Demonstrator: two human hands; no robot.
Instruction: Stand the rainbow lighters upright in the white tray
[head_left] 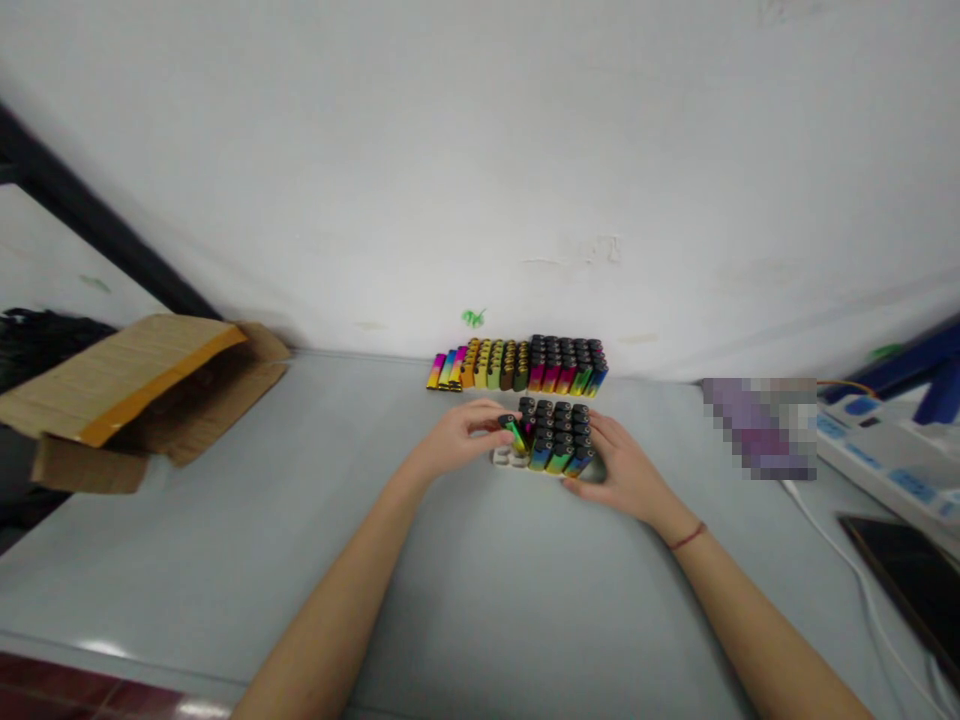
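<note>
A white lighter tray stands on the table, with upright black-topped lighters in several rows. Their bodies fade through blue, green and other bright colours. Between the fingertips of my left hand is a tilted green-yellow lighter, over the tray's left side. Bare sockets show at the tray's front left corner. My right hand curves round the right side of the tray, thumb at the front corner and fingers along the far right lighters.
Behind the tray, several rows of upright lighters and a few lying colourful wraps stand by the wall. An open cardboard box lies at the left. At the right are a white power strip, a dark phone and a white cable.
</note>
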